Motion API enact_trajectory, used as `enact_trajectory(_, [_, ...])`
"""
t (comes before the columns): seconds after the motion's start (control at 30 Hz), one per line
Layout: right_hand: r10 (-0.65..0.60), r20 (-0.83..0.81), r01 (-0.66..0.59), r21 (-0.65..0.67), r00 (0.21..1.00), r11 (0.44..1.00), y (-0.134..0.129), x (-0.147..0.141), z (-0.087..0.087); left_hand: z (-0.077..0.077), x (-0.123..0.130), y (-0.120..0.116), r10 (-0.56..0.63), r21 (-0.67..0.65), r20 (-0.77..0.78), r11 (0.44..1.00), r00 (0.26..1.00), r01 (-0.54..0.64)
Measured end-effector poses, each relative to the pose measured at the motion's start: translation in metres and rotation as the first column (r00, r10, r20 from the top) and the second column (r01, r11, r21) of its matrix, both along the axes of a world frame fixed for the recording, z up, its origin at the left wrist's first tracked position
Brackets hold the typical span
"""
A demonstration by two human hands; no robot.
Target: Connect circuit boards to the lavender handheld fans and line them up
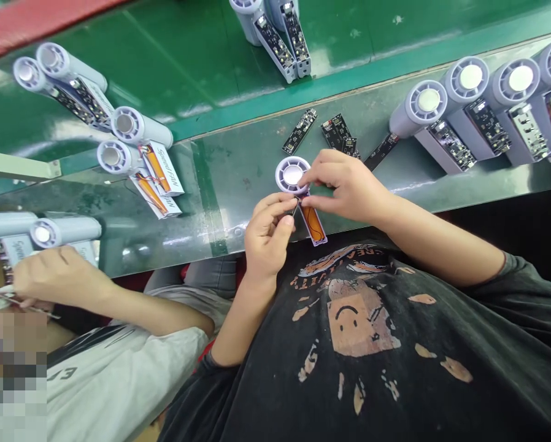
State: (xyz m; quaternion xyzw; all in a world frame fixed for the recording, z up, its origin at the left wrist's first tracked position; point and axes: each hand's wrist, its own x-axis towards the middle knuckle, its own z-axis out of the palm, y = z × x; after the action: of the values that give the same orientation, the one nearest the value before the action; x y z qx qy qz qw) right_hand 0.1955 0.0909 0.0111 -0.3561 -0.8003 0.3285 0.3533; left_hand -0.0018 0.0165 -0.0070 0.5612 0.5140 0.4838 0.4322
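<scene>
A small purple fan unit [292,174] lies at the bench's near edge, its opened handle showing an orange part [314,224] with a dark wire. My left hand [270,230] is closed in a pinch on a small dark piece beside the handle's top; fingers hide most of it. My right hand [344,184] bends over the fan's right side, thumb and forefinger closed near the top of the handle and close to my left fingertips. Whatever is between the right fingertips is too small to make out. Loose black circuit boards [300,131] lie just beyond the fan.
Several fan units [425,104] with exposed boards line the bench's right. Two units with orange parts [132,126] lie at the left, others [252,21] on the green surface behind. At the lower left, a co-worker's hand [64,279] holds wires beside more fans [66,230].
</scene>
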Motion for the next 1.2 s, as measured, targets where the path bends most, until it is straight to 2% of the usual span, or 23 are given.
enact_trajectory(0.03, [-0.012, -0.007, 0.012, -0.059, 1.000, 0.998, -0.003, 0.004, 0.006, 0.003, -0.002, -0.002, -0.010, -0.040, 0.067, 0.999, 0.998, 0.013])
enact_trajectory(0.1, [0.043, -0.008, -0.044, -0.232, 0.999, 0.972, -0.012, 0.011, 0.019, 0.012, -0.003, -0.011, -0.040, -0.124, 0.230, 0.990, 0.972, 0.070])
enact_trajectory(0.17, [0.186, -0.003, -0.168, -0.441, 0.983, 0.882, -0.026, 0.013, 0.026, 0.022, -0.003, -0.023, -0.106, -0.173, 0.375, 0.968, 0.921, 0.181])
enact_trajectory(0.23, [0.252, -0.020, -0.212, -0.610, 0.967, 0.764, -0.039, 0.008, 0.025, 0.031, -0.002, -0.035, -0.216, -0.157, 0.452, 0.936, 0.865, 0.316])
enact_trajectory(0.3, [0.186, -0.069, -0.177, -0.729, 0.980, 0.661, -0.048, -0.001, 0.020, 0.034, -0.002, -0.040, -0.325, -0.122, 0.443, 0.901, 0.836, 0.416])
enact_trajectory(0.33, [0.138, -0.112, -0.173, -0.773, 0.984, 0.611, -0.051, -0.005, 0.017, 0.033, -0.003, -0.040, -0.355, -0.101, 0.401, 0.899, 0.844, 0.427])
enact_trajectory(0.43, [0.012, -0.254, -0.227, -0.841, 0.967, 0.491, -0.052, -0.013, 0.012, 0.022, -0.006, -0.027, -0.323, -0.035, 0.264, 0.938, 0.909, 0.344])
enact_trajectory(0.53, [-0.086, -0.313, -0.253, -0.876, 0.946, 0.411, -0.050, -0.014, 0.012, 0.014, -0.004, -0.017, -0.287, -0.043, 0.282, 0.950, 0.916, 0.311])
enact_trajectory(0.6, [-0.129, -0.334, -0.263, -0.884, 0.934, 0.386, -0.051, -0.014, 0.013, 0.013, -0.001, -0.019, -0.342, -0.055, 0.283, 0.927, 0.896, 0.371])
enact_trajectory(0.7, [-0.193, -0.360, -0.258, -0.875, 0.913, 0.410, -0.054, -0.013, 0.011, 0.016, -0.003, -0.025, -0.515, -0.036, 0.169, 0.849, 0.840, 0.528])
enact_trajectory(0.73, [-0.224, -0.365, -0.253, -0.877, 0.904, 0.409, -0.055, -0.013, 0.010, 0.016, -0.006, -0.024, -0.546, -0.025, 0.132, 0.832, 0.827, 0.554])
enact_trajectory(0.77, [-0.250, -0.372, -0.256, -0.882, 0.894, 0.396, -0.056, -0.013, 0.009, 0.016, -0.009, -0.022, -0.537, -0.003, 0.099, 0.841, 0.837, 0.540])
enact_trajectory(0.8, [-0.266, -0.380, -0.269, -0.888, 0.886, 0.373, -0.056, -0.013, 0.009, 0.016, -0.012, -0.019, -0.487, 0.025, 0.058, 0.874, 0.872, 0.486])
enact_trajectory(0.87, [-0.263, -0.401, -0.312, -0.894, 0.877, 0.322, -0.056, -0.013, 0.009, 0.014, -0.014, -0.007, -0.310, 0.082, -0.090, 0.945, 0.947, 0.317])
enact_trajectory(0.9, [-0.249, -0.416, -0.338, -0.892, 0.875, 0.300, -0.056, -0.013, 0.010, 0.012, -0.013, -0.001, -0.226, 0.110, -0.194, 0.962, 0.955, 0.250])
enact_trajectory(0.93, [-0.236, -0.431, -0.361, -0.887, 0.871, 0.286, -0.056, -0.014, 0.010, 0.011, -0.011, 0.005, -0.175, 0.131, -0.302, 0.966, 0.937, 0.223])
enact_trajectory(1.0, [-0.238, -0.462, -0.392, -0.873, 0.854, 0.289, -0.057, -0.014, 0.010, 0.008, -0.003, 0.015, -0.159, 0.146, -0.465, 0.956, 0.871, 0.253])
enact_trajectory(1.07, [-0.267, -0.497, -0.408, -0.853, 0.825, 0.326, -0.059, -0.013, 0.009, 0.005, 0.007, 0.021, -0.163, 0.156, -0.548, 0.944, 0.820, 0.292])
enact_trajectory(1.13, [-0.285, -0.527, -0.422, -0.834, 0.801, 0.355, -0.062, -0.010, 0.006, 0.002, 0.013, 0.023, -0.122, 0.177, -0.605, 0.943, 0.787, 0.283])
enact_trajectory(1.2, [-0.271, -0.548, -0.454, -0.823, 0.791, 0.341, -0.064, -0.004, 0.003, 0.002, 0.016, 0.024, -0.080, 0.199, -0.628, 0.945, 0.774, 0.259])
